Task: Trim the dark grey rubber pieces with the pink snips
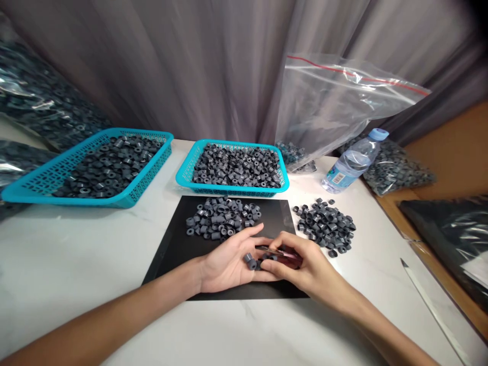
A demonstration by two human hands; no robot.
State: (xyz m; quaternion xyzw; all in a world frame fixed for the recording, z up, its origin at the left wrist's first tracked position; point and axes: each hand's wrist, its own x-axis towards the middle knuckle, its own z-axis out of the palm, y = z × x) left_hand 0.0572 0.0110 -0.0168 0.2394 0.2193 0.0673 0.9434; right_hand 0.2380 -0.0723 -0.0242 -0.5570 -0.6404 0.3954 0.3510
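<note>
My left hand [229, 262] lies palm up over the black board [168, 264], its thumb stretched out. In its palm rest a few small grey plastic rings [250, 262], short tubes with a hole through them. From the right, my right hand [314, 267] grips a slim tool with a dark red handle [293, 258]; its exact kind is unclear. The tool's thin dark tip reaches over the left palm, and the right thumb and fingers are close to the rings there. Behind the hands, a pile of similar grey rings [221, 218] sits on the board.
Right of the board is another ring pile [326, 226]. Two blue baskets [232, 189] [152, 170] full of rings stand behind and left. A zip bag [320, 107], water bottle [351, 162] and filled bags [400, 168] are at the back right. A white strip [430, 305] lies right.
</note>
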